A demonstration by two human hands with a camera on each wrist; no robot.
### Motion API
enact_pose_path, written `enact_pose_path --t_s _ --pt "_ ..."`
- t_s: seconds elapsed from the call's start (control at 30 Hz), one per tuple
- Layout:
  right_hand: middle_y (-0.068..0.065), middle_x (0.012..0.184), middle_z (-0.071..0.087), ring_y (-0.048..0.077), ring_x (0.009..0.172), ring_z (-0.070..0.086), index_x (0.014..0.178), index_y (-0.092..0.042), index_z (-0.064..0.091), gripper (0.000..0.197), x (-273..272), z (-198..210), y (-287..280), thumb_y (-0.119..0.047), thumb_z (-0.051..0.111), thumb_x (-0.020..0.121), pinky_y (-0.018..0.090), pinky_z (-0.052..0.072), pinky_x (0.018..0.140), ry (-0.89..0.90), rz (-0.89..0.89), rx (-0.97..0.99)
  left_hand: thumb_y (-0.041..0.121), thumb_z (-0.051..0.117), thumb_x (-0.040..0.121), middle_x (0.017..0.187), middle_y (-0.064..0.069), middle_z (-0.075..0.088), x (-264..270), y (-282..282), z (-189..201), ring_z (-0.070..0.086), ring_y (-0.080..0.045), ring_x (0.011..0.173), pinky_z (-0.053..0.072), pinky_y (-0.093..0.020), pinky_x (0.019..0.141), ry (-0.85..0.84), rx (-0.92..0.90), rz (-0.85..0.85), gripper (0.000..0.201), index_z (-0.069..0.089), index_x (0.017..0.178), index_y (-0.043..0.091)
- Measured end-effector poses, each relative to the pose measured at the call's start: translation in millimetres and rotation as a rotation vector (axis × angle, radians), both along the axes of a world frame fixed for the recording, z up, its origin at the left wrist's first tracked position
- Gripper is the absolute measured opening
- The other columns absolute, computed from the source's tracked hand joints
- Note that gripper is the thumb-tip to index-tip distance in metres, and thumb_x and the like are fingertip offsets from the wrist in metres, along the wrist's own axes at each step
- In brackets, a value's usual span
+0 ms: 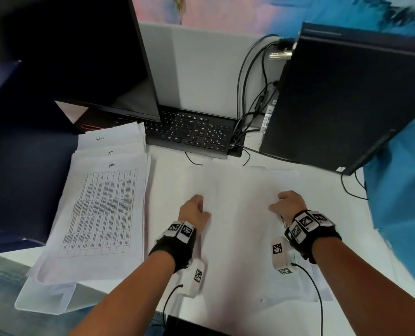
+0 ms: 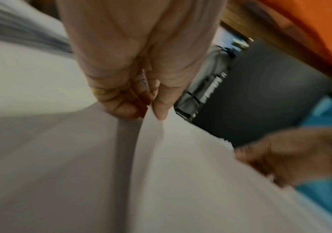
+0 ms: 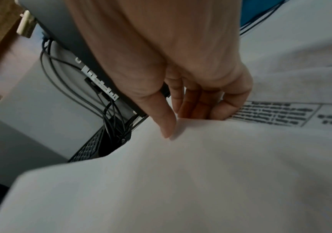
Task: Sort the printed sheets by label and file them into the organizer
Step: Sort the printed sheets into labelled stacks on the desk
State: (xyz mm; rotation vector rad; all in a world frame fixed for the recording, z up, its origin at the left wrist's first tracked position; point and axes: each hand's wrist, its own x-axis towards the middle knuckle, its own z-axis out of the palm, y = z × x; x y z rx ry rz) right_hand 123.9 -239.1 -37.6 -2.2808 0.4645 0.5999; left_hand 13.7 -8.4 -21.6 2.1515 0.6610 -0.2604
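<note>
Hard to read: the sheet (image 1: 235, 214) held up in front shows only its blank back in the head view, so its label is hidden. It's washed out against the white desk (image 1: 347, 214) and its far edge is barely traceable. Both wrist views are motion-blurred. The organizer can't be picked out for certain; the dark blue shape (image 1: 19, 154) at far left is cut off by the frame edge, so I can't tell what it is.

Left hand (image 1: 195, 213) pinches the sheet's left edge, thumb (image 2: 161, 108) on top and curled fingers (image 2: 119, 105) under. Right hand (image 1: 289, 204) pinches the right edge the same way, thumb (image 3: 165, 119) on the blank face and fingers (image 3: 199, 107) tucked behind. The sheet spans between the two hands, bowed up in the middle.

Under the right hand lies another printed sheet (image 3: 293, 115), with table text visible but too blurred to read.

Left of the hands: fanned stack of sorted sheets (image 1: 104, 209), top one a printed table. Handwritten headers peek out at the far ends; one looks like "IT", the others aren't legible.

Far side: keyboard (image 1: 196, 134), monitor (image 1: 80, 52), PC tower (image 1: 347, 100) at right with cables (image 1: 250, 105).
</note>
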Motion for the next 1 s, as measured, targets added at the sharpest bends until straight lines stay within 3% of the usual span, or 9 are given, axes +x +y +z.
enact_pose_path --t_s 0.17,0.3,0.4,0.47,0.53,0.63,0.77,0.87,1.0 --pt "0.014 0.088 0.068 0.031 0.086 0.066 0.078 -0.011 0.063 0.017 1 1 -2 -0.003 0.076 0.070 0.038 0.054 0.083 0.025 -0.015 0.134 -0.009 0.053 0.084 0.109 -0.007 0.064 -17 -11 -11 0.061 -0.018 0.100 0.039 -0.007 0.087 -0.326 0.057 -0.281 0.032 0.069 0.107 0.006" --pt "0.016 0.100 0.067 0.028 0.091 0.063 0.075 -0.019 0.057 0.022 7 -7 -6 -0.005 0.074 0.068 0.039 0.053 0.087 0.048 0.042 0.132 -0.014 0.055 0.081 0.110 -0.011 0.067 -25 -11 -22 0.063 -0.010 0.099 0.040 -0.003 0.091 -0.479 0.016 -0.327 0.031 0.074 0.096 0.005" --pt "0.019 0.097 0.069 0.033 0.089 0.065 0.070 -0.015 0.058 0.015 9 -9 -9 -0.002 0.065 0.074 0.045 0.054 0.084 0.029 0.016 0.153 -0.010 0.053 0.084 0.115 -0.010 0.061 -26 -9 -14 0.060 -0.017 0.106 0.041 -0.016 0.093 -0.428 -0.044 -0.250 0.031 0.065 0.110 0.003" --pt "0.016 0.088 0.065 0.032 0.080 0.063 0.071 -0.013 0.058 0.016 6 -5 -9 0.002 0.058 0.076 0.042 0.055 0.073 0.016 0.023 0.155 0.006 0.059 0.085 0.129 -0.011 0.050 -21 -7 -13 0.048 -0.025 0.122 0.032 -0.020 0.101 -0.320 0.045 -0.164 0.042 0.053 0.126 0.003" --pt "0.012 0.077 0.059 0.025 0.066 0.054 0.065 -0.013 0.055 0.024 2 1 -8 0.008 0.055 0.077 0.033 0.046 0.062 0.019 0.039 0.194 0.024 0.063 0.079 0.136 -0.011 0.044 -14 1 -17 0.039 -0.028 0.129 0.029 -0.025 0.107 -0.206 0.122 -0.009 0.050 0.053 0.125 0.009" --pt "0.005 0.066 0.055 0.021 0.063 0.048 0.063 -0.014 0.060 0.031 -2 4 -9 0.012 0.057 0.078 0.028 0.040 0.061 0.008 0.075 0.239 0.030 0.070 0.075 0.116 -0.007 0.054 -1 16 -16 0.053 -0.024 0.108 0.042 -0.029 0.091 -0.117 -0.038 0.205 0.037 0.056 0.106 0.018" --pt "0.003 0.065 0.059 0.018 0.055 0.048 0.072 -0.009 0.068 0.028 -8 8 -9 0.014 0.055 0.082 0.025 0.041 0.052 -0.015 0.106 0.230 0.005 0.068 0.078 0.100 -0.005 0.056 4 27 -11 0.053 -0.016 0.085 0.045 -0.025 0.082 -0.211 -0.293 0.402 0.048 0.047 0.121 0.013" --pt "0.005 0.065 0.057 0.021 0.057 0.050 0.066 -0.012 0.062 0.024 -8 8 -10 0.008 0.058 0.080 0.027 0.043 0.055 -0.010 0.140 0.181 -0.003 0.069 0.075 0.081 0.002 0.052 2 26 -6 0.052 -0.011 0.073 0.046 -0.021 0.072 -0.232 -0.350 0.348 0.049 0.049 0.114 0.018" --pt "0.004 0.070 0.058 0.020 0.063 0.053 0.070 -0.012 0.060 0.013 -8 11 -9 -0.006 0.066 0.080 0.025 0.043 0.057 -0.025 0.080 0.198 0.008 0.075 0.066 0.076 -0.009 0.058 -6 21 -12 0.052 -0.018 0.072 0.047 -0.033 0.075 -0.214 -0.352 0.101 0.022 0.063 0.084 0.010"
